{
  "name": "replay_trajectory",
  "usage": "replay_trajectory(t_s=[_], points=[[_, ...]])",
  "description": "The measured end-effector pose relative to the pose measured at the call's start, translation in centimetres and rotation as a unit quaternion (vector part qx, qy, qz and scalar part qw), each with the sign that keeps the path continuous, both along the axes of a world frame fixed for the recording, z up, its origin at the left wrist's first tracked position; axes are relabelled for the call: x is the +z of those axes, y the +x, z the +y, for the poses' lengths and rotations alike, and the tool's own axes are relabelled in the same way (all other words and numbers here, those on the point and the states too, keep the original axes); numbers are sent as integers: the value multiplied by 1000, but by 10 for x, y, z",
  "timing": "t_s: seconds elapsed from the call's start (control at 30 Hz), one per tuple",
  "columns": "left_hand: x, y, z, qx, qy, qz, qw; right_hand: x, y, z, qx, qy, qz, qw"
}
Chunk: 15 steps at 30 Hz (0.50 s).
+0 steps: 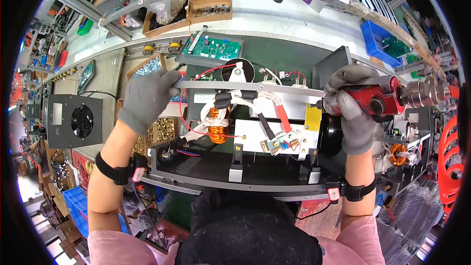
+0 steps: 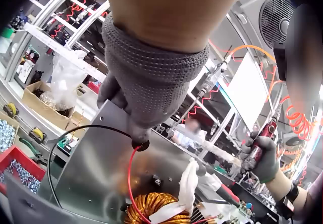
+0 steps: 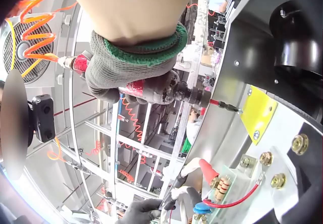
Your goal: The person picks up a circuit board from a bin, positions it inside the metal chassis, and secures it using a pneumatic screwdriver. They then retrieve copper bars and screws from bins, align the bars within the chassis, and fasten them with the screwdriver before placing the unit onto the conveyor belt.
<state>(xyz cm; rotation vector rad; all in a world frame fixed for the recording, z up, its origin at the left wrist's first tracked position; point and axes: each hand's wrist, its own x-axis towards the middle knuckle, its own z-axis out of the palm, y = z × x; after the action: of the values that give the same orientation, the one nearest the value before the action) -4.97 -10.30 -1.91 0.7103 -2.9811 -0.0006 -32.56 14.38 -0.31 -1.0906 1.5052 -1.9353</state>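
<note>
My gloved right hand (image 1: 354, 118) holds a red air screwdriver (image 1: 380, 99) level at the right side of an open metal chassis (image 1: 196, 171). In the right wrist view the driver's bit (image 3: 229, 106) reaches a screw at the edge of a yellow plate (image 3: 258, 114). On the left, my gloved left hand (image 1: 147, 97) grips the upper edge of the chassis's grey side panel (image 2: 91, 158), fingers over the rim. Close below it run a red wire (image 2: 129, 176) and a copper coil (image 2: 156, 204). White-sleeved cables and a small resistor board (image 1: 282, 145) sit inside the chassis.
Behind the chassis lies a green circuit board (image 1: 216, 48). Bins of screws (image 1: 159, 130) stand by the left forearm, beside a grey fan panel (image 1: 73, 120). A coiled red air hose (image 1: 449, 162) hangs at the right. A blue bin (image 1: 375, 44) stands back right.
</note>
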Motion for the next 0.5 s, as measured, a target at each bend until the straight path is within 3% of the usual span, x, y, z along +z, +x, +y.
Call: replay_trajectory(t_s=[0.1, 0.27, 0.37, 0.5], points=[[1, -1, -8, -21, 3, 3, 1000, -4, 0, -5, 6, -28, 17, 999], [0, -3, -7, -10, -4, -4, 1000, 5, 6, -9, 4, -7, -84, 996], [-3, -3, -10, -5, 4, -6, 1000, 1, 4, -5, -33, 43, -86, 995], [0, -2, -9, -16, -10, -5, 1000, 2, 3, -5, -2, 72, -51, 996]])
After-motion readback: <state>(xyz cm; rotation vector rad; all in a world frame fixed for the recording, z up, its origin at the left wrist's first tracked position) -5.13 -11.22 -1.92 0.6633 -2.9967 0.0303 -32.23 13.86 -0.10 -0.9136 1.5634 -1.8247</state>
